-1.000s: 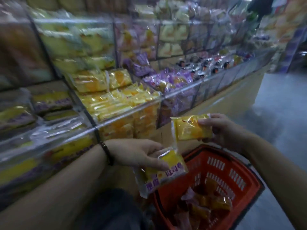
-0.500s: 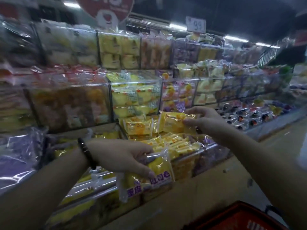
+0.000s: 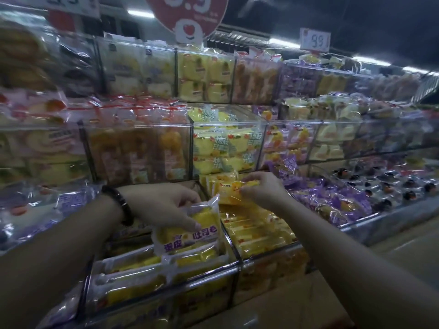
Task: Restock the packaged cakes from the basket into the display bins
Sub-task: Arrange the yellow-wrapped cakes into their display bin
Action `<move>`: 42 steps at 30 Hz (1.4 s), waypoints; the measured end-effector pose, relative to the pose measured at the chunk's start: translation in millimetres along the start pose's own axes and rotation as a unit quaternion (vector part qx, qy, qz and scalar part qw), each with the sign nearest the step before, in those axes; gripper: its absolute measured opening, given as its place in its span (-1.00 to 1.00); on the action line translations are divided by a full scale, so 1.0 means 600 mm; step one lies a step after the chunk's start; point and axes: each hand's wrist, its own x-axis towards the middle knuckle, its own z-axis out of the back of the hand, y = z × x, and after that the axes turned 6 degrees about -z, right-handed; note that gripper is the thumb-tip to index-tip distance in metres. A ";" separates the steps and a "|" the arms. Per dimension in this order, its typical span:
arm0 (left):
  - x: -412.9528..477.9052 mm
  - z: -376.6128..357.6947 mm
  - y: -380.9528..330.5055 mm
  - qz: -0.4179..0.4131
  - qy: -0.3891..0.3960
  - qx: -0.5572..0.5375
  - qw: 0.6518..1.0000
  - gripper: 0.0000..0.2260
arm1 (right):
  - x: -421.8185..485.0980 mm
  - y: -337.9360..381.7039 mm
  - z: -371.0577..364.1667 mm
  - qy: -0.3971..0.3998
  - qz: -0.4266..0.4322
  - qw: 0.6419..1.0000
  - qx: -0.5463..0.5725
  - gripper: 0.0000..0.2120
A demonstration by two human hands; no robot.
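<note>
The display rack (image 3: 142, 129) of clear bins fills the view in three tiers, rising behind and above the yellow-cake bin (image 3: 266, 254), which sits in the front, lowest row. Just left of that bin, across a thin divider, a neighbouring bin (image 3: 133, 293) holds white-and-yellow packets. To its right lies a long heap of purple packets (image 3: 332, 203). High above the yellow-cake bin hangs a round red price sign (image 3: 187, 13), with a small white price tag (image 3: 314, 39) up to the right. The left hand (image 3: 164, 205) hovers over the divider at the yellow-cake bin's left edge, fingers and thumb curled on the top of a purple-lettered cake packet (image 3: 190, 236). The right hand (image 3: 263, 188) is at the bin's back, fingers pinching a yellow cake packet (image 3: 231, 192) beside the row of packets standing there. A black bracelet (image 3: 121, 205) circles the left wrist.
</note>
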 end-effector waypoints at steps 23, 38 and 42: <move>-0.045 0.002 0.098 0.170 -0.062 0.201 0.963 -0.44 | -0.154 0.154 -0.131 0.058 0.261 0.950 -0.160 -0.80; -0.058 -0.020 0.091 0.126 -0.162 0.225 0.953 -0.51 | -0.157 0.161 -0.130 0.156 0.129 0.979 -0.017 -0.59; -0.043 -0.029 0.029 0.055 -0.159 0.142 0.975 -0.66 | -0.162 0.149 -0.056 0.140 0.122 0.983 0.003 -0.77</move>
